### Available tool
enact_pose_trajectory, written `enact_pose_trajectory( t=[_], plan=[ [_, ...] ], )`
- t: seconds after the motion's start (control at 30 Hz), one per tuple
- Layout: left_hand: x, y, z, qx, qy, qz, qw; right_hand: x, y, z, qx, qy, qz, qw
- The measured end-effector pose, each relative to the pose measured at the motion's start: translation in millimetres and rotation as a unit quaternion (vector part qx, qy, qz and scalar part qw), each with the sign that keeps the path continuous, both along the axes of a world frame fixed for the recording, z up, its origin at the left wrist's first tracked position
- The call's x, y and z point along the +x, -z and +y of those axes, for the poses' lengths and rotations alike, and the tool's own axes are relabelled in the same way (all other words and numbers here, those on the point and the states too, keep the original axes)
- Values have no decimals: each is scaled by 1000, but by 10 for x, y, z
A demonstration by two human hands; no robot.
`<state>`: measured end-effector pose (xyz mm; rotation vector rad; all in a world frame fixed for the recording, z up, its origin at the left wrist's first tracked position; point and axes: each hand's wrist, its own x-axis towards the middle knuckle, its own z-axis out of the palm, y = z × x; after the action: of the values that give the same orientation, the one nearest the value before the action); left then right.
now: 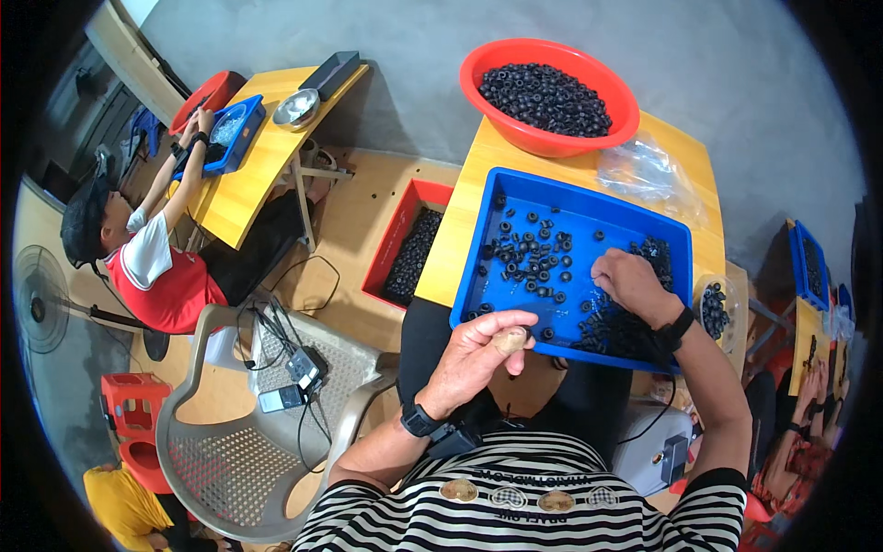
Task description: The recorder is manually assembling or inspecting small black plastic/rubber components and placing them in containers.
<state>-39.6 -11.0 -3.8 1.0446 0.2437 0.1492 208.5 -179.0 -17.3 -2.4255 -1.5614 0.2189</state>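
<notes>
My left hand [483, 357] is closed in front of the near edge of a blue tray [607, 204], its thumb wrapped in a tan cover. Whatever lies between its fingertips is too small to make out. Over the right part of the tray, my right hand [632, 283] has its fingers bent together, pointing down at the tray floor; their tips are partly hidden. Small black ring-shaped parts [533, 258] lie scattered on the tray's left side. Heaps of smaller black pieces [612, 327] lie beneath and beyond my right hand.
A red basin [474, 92] full of black rings and a clear plastic bag [651, 175] sit behind the tray on the yellow table [467, 202]. A red box [375, 267] of black parts stands on the floor. Left are a grey chair [212, 460] and a seated person [166, 276] working.
</notes>
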Motion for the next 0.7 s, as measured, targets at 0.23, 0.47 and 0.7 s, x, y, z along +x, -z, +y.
enact_pose_trajectory(
  t=[0.23,0.47,0.7],
  plan=[
    [21,17,8,-31,5,-9,999,-552,-587,106,150,31,163,975],
    [65,27,-55,-36,36,-48,998,-1036,-945,183,210,-38,186,959],
    [27,32,-122,-12,21,-95,995,-1110,-955,157,220,-48,196,955]
  ],
)
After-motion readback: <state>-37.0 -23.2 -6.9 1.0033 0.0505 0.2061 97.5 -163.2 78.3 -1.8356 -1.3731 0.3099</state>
